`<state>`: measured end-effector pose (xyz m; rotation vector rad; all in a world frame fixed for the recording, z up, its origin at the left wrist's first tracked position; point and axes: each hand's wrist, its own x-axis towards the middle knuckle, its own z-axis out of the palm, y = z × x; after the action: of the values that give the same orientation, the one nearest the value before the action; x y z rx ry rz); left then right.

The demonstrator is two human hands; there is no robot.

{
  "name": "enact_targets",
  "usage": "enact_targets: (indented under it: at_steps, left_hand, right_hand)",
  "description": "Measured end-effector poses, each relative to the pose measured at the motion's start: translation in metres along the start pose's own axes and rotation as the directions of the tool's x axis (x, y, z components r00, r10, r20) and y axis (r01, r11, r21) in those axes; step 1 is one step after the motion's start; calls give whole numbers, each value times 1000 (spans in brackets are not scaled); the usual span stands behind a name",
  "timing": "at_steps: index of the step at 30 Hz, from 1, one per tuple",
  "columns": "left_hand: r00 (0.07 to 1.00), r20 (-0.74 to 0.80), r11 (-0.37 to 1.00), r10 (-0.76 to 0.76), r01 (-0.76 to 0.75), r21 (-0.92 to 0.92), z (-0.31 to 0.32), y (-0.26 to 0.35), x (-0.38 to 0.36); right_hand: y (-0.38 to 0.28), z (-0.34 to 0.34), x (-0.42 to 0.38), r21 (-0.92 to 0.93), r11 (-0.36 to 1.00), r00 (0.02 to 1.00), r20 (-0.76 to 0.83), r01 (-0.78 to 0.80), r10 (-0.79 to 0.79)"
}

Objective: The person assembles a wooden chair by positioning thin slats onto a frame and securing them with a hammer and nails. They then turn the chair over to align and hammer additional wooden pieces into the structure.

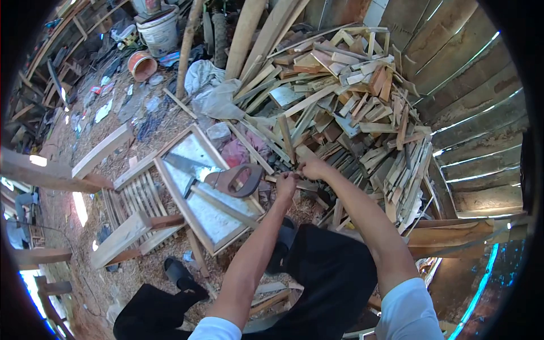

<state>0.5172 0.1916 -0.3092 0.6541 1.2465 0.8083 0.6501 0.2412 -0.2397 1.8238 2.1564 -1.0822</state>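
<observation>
My left hand (287,184) is closed, fingers curled, in front of the wood pile. Close beside it on the right, my right hand (315,168) is also closed, its fingertips pointing toward the left hand. I cannot tell what small thing is between the fingers. A pale wood block (306,153) shows right at the right hand's knuckles. To the left of my hands, a handsaw (249,187) lies on a framed panel (218,229), its handle toward me. Beside the saw rests a hammer (221,204) with a wooden handle.
A large heap of offcuts (362,85) rises ahead and to the right, against a plank wall (476,107). Wooden beams (122,241) stand at left over ground strewn with shavings. Farther back are a white bucket (158,37) and an orange pot (141,66).
</observation>
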Motion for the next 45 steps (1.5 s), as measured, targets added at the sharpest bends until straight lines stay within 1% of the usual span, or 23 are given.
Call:
enact_targets:
  at_steps: [3, 5, 7, 9, 14, 17, 19, 20, 21, 24, 25, 27, 28, 32, 33, 36, 38, 39, 40, 42, 43, 44, 45]
  left_hand:
    - [953, -257, 974, -161, 111, -199, -4, -33, 46]
    - [919, -343, 956, -193, 97, -277, -21, -67, 76]
    - [888, -446, 990, -112, 61, -126, -26, -103, 94]
    - [819, -573, 998, 14, 19, 52, -24, -96, 100]
    - [886, -410, 956, -217, 108, -272, -15, -110, 123]
    - [845, -427, 936, -322, 215, -280, -20, -103, 124]
    - [837, -321, 887, -443, 355, -296, -38, -129, 137]
    - [830, -257, 859, -495, 421, -292, -41, -138, 144]
    - [879, -369, 953, -303, 269, -141, -25, -90, 96]
    - [790, -480, 917, -381, 387, -92, -18, -66, 83]
    - [749, -523, 899, -408, 430, -85, -21, -64, 80]
    - [817, -459, 860, -349, 474, 188, -43, -109, 104]
    - [818, -453, 870, -354, 466, 162, -44, -110, 103]
    - [793, -439, 904, -421, 408, -130, -44, -128, 117]
    - [781, -514, 901, -354, 432, 35, -37, -113, 107]
    - [781, -568, 859, -258, 455, 236, -15, -70, 83]
    - [829, -423, 917, -365, 399, -10, -13, -73, 102]
    - [850, -166, 860, -500, 510, 21, -14, -48, 88]
    - [867, -95, 846, -490, 446, -293, -3, -22, 58]
    - [960, -37, 961, -277, 276, -30, 2, 21, 8]
    - [994, -110, 973, 18, 8, 232, 8, 32, -16]
    - [935, -173, 832, 311, -179, 525, 15, 44, -41]
    - [925, -235, 872, 299, -165, 460, 13, 68, -76]
  right_hand:
    - [22, 67, 45, 298, 951, 996, -45, 81, -71]
    - [31, 94, 68, 129, 992, 999, -41, -15, 21]
    - [38, 119, 74, 122, 974, 981, 12, -193, 193]
    - [28, 132, 77, 2, 988, 986, -52, -156, 156]
    - [43, 166, 114, -15, 945, 936, -147, -327, 321]
    - [21, 115, 96, 46, 951, 917, 285, -305, 280]
    - [58, 179, 105, 161, 987, 979, 194, 28, -59]
    - [44, 165, 84, 183, 983, 985, 161, 31, -61]
    - [32, 153, 63, 205, 978, 990, 128, 36, -63]
    - [46, 200, 74, 87, 987, 990, 16, -138, 137]
    - [82, 272, 103, 108, 992, 928, -373, 67, -22]
    - [60, 243, 90, 256, 956, 972, -145, -142, 184]
    - [54, 233, 82, 307, 915, 960, -19, -261, 280]
    - [55, 221, 70, 510, 819, 958, -241, 263, -157]
    - [54, 216, 66, 593, 745, 950, -244, 304, -193]
    - [37, 176, 56, 873, 474, 991, 136, -117, -7]
    - [30, 130, 53, 880, 295, 928, 360, -371, 94]
    - [33, 116, 56, 858, 436, 957, 289, -273, 30]
    - [34, 98, 51, 786, 574, 960, 280, -230, 2]
    - [26, 60, 21, 611, 760, 942, 334, -223, 7]
    - [13, 40, 2, 571, 778, 924, 382, -263, 31]
    - [9, 23, -17, 610, 685, 877, 473, -399, 89]
    - [6, 6, -35, 623, 577, 817, 557, -528, 146]
